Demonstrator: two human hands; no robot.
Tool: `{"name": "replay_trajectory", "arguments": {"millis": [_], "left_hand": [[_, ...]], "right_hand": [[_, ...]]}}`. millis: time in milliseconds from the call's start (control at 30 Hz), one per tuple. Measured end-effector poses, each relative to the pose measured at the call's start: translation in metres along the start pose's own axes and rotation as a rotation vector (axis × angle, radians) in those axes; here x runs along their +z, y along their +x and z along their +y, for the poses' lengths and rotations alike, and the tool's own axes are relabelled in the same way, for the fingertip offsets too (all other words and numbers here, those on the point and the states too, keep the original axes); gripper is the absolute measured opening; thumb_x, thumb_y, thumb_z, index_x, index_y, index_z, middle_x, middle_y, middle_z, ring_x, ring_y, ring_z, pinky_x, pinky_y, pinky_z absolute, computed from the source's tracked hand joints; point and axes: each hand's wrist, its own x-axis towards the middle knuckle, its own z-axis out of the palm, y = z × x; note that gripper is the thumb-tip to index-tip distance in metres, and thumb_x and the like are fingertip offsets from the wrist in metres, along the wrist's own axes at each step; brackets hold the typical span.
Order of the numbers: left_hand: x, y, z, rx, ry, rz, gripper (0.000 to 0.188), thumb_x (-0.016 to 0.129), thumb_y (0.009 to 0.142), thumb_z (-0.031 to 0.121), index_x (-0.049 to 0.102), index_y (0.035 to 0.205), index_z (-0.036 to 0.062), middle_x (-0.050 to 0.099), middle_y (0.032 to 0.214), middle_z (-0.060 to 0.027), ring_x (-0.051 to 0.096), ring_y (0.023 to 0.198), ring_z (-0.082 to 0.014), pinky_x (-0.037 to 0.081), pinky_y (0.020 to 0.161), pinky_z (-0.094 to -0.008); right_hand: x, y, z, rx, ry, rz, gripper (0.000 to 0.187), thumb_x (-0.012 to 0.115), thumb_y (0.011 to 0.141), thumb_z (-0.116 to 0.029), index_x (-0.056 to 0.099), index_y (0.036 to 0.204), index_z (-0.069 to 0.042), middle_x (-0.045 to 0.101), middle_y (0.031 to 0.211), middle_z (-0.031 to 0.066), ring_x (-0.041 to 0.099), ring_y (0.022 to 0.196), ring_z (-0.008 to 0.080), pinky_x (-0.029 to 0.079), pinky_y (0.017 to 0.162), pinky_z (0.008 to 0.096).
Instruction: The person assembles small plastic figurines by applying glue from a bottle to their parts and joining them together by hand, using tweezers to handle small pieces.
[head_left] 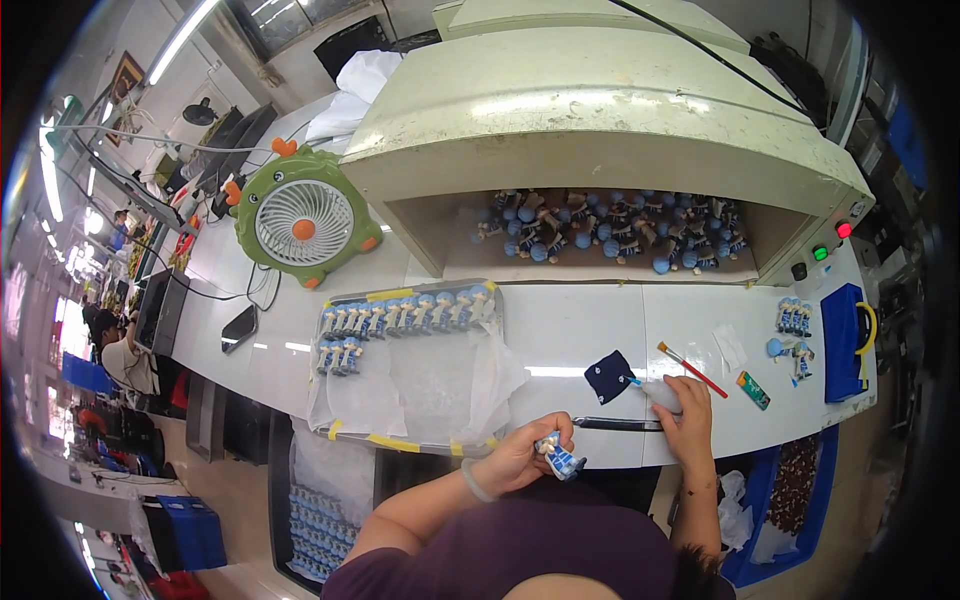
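My left hand [522,455] is closed round a small blue-and-white figurine [563,462] at the table's front edge. In my right hand [688,425] is a whitish squeeze bottle [661,396] with a thin blue nozzle, tilted to the left. Its tip lies over the edge of a dark blue cloth [604,382] with small white spots; I cannot tell if they touch. Between my hands lies a dark, pen-like tool [605,424]. A red-handled brush [692,369] rests beyond my right hand, near a small green packet [753,391] and a white tissue [729,346].
A tray [400,440] lined with white sheets holds rows of figurines on the left, behind it a green fan [306,220]. Many figurines [620,232] pile inside the cream metal cabinet [600,120]. More figurines [794,317] and a blue box [842,340] stand right.
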Motion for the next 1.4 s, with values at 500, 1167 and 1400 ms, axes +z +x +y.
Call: {"name": "replay_trajectory", "arguments": {"millis": [500, 1167, 1400], "left_hand": [[0.0, -0.004, 0.002, 0.006, -0.023, -0.148, 0.027, 0.037, 0.083, 0.031, 0.043, 0.081, 0.0043, 0.045, 0.068, -0.0046, 0.044, 0.063, -0.0137, 0.037, 0.061, -0.0247], [0.005, 0.004, 0.011, 0.002, -0.032, -0.146, 0.028, 0.037, 0.082, 0.031, 0.042, 0.083, 0.0043, 0.045, 0.066, -0.0063, 0.044, 0.061, -0.0162, 0.037, 0.06, -0.0263], [0.01, 0.001, 0.008, 0.001, -0.013, -0.058, 0.025, 0.038, 0.084, 0.031, 0.041, 0.086, 0.0057, 0.044, 0.068, -0.0051, 0.042, 0.061, -0.0143, 0.036, 0.059, -0.0253]], "right_hand": [[-0.003, -0.011, -0.02, 0.242, 0.999, -0.139, 0.037, 0.05, 0.083, -0.021, 0.047, 0.111, 0.003, 0.055, 0.097, 0.0092, 0.052, 0.092, 0.0171, 0.039, 0.083, 0.0279], [0.0, -0.01, -0.042, 0.369, 1.174, -0.284, 0.03, 0.055, 0.075, -0.008, 0.044, 0.103, -0.002, 0.055, 0.087, 0.0072, 0.052, 0.081, 0.0121, 0.043, 0.075, 0.0248], [0.002, -0.015, -0.043, 0.425, 1.207, -0.305, 0.025, 0.056, 0.076, -0.005, 0.044, 0.098, -0.002, 0.056, 0.087, 0.007, 0.053, 0.081, 0.012, 0.044, 0.075, 0.025]]}}
